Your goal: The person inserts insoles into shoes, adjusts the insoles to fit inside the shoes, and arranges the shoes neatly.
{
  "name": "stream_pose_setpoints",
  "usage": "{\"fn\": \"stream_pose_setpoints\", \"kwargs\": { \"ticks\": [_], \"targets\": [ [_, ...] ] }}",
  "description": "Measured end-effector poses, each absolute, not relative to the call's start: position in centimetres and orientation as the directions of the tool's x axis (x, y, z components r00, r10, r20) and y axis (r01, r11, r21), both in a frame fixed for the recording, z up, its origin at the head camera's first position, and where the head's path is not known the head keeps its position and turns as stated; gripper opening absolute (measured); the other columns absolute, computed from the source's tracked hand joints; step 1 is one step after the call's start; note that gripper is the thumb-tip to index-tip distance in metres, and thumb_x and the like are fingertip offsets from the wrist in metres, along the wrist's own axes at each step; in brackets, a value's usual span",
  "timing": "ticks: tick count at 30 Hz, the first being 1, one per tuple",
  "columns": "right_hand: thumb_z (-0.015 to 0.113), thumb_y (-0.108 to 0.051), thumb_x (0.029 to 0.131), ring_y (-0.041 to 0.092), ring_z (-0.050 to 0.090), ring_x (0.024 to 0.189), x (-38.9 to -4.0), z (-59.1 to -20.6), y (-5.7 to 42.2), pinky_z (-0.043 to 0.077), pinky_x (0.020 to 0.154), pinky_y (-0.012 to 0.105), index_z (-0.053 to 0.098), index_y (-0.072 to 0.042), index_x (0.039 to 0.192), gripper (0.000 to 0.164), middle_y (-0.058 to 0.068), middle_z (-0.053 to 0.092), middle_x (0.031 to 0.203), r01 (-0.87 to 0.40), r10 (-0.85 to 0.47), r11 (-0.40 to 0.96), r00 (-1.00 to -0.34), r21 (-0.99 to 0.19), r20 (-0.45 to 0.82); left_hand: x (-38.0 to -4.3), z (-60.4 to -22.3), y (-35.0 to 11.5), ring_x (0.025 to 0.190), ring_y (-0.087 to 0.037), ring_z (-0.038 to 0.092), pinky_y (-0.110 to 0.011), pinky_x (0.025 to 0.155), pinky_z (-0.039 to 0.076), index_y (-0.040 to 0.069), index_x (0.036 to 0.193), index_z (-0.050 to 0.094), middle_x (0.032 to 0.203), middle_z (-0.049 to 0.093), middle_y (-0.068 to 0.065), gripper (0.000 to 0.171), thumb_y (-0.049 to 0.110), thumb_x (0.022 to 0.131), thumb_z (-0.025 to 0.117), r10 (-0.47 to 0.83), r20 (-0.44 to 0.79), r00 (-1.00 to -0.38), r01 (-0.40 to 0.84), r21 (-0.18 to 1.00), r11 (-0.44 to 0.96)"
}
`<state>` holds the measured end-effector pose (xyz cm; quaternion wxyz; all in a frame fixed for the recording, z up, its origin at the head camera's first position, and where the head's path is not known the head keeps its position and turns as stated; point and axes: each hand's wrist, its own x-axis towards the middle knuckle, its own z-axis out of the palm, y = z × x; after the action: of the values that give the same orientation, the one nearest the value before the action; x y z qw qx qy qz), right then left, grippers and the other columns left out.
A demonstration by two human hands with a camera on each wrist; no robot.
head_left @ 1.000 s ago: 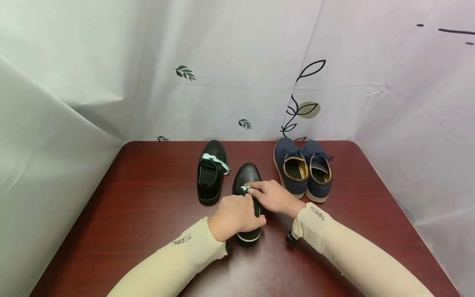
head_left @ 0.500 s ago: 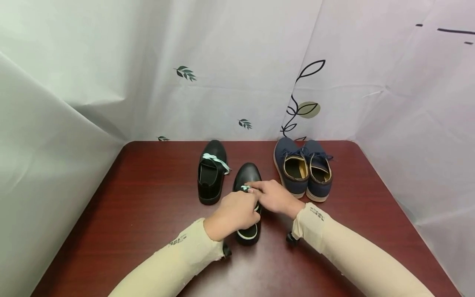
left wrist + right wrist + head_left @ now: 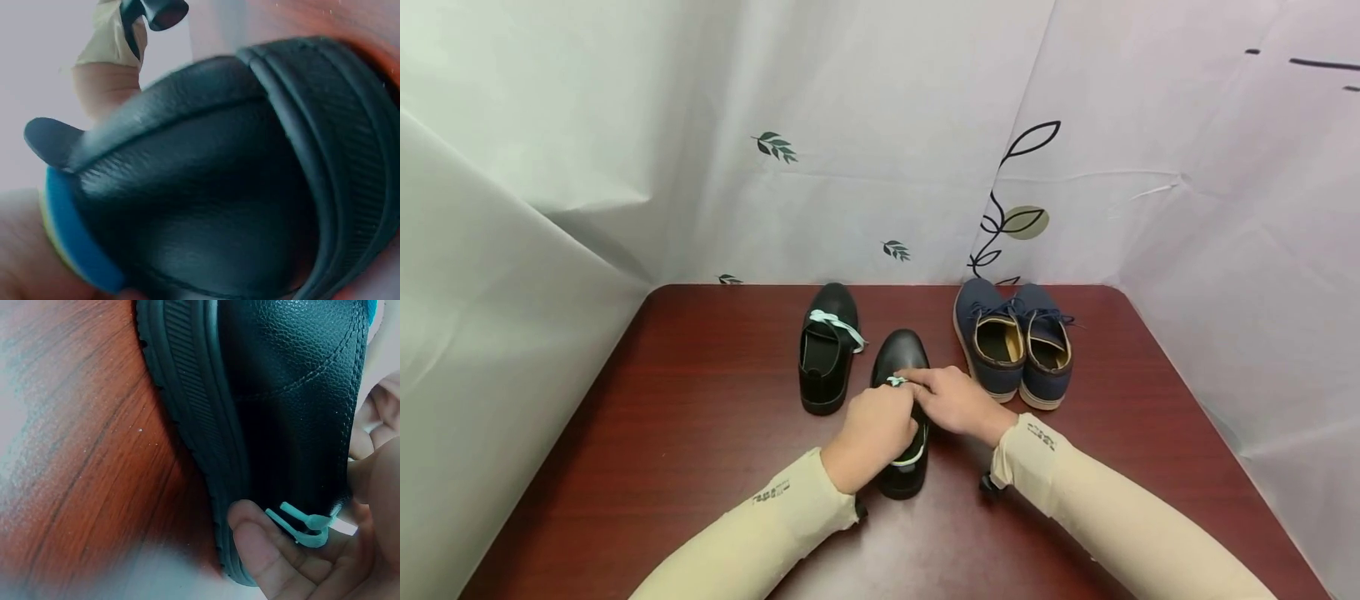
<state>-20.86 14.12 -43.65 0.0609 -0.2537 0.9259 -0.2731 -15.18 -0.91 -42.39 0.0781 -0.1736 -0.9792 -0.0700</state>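
Note:
A black leather shoe (image 3: 901, 350) with a mint-green shoelace (image 3: 897, 381) lies toe-away on the table, between my hands. My left hand (image 3: 872, 429) is over its opening, fingers curled downward; what they hold is hidden. In the left wrist view the black heel (image 3: 206, 169) fills the picture, with a blue-looking lining (image 3: 81, 231) at the collar. My right hand (image 3: 955, 398) reaches in from the right and pinches the lace at the eyelets. The right wrist view shows its fingers (image 3: 259, 547) against the shoe's side, below the looped lace (image 3: 309, 528).
Another black shoe (image 3: 829, 350) with a mint lace stands behind to the left. Two navy lace-up shoes (image 3: 992, 337) are side by side at the back right. A white curtain (image 3: 880, 125) borders the dark red table (image 3: 715, 400).
My left hand has drawn its thumb in and shifted slightly over the shoe opening, leaving more of the heel showing. My right hand stays at the lace. The other shoes have not moved.

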Motion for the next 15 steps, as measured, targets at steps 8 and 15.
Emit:
{"fn": "stream_pose_setpoints", "kwargs": {
  "ticks": [8, 15],
  "targets": [
    [0.053, -0.037, 0.104, 0.020, 0.067, 0.117, -20.7, -43.6, 14.0, 0.057, 0.098, 0.051, 0.064, -0.027, 0.136, 0.036, 0.005, 0.073, 0.131, -0.431, -0.505, 0.717, -0.863, -0.548, 0.017, -11.4, -41.1, -2.5, 0.069, -0.027, 0.068, -0.043, 0.060, 0.061, 0.006, 0.084, 0.076, 0.082, 0.073, -0.014, 0.038, 0.038, 0.096, 0.060, 0.449, 0.176, -0.876, 0.470, 0.103, 0.877],
    [0.054, -0.038, 0.103, 0.021, 0.066, 0.119, -20.9, -43.7, 14.2, 0.056, 0.100, 0.052, 0.065, -0.027, 0.136, 0.036, 0.006, 0.073, 0.131, -0.435, -0.504, 0.722, -0.864, -0.538, 0.023, -9.8, -40.3, -3.8, 0.100, -0.034, 0.067, -0.050, 0.085, 0.061, 0.005, 0.132, 0.064, 0.129, 0.061, -0.026, 0.050, 0.044, 0.102, 0.053, 0.498, 0.002, -0.867, 0.486, 0.217, 0.846]
  ]
}}
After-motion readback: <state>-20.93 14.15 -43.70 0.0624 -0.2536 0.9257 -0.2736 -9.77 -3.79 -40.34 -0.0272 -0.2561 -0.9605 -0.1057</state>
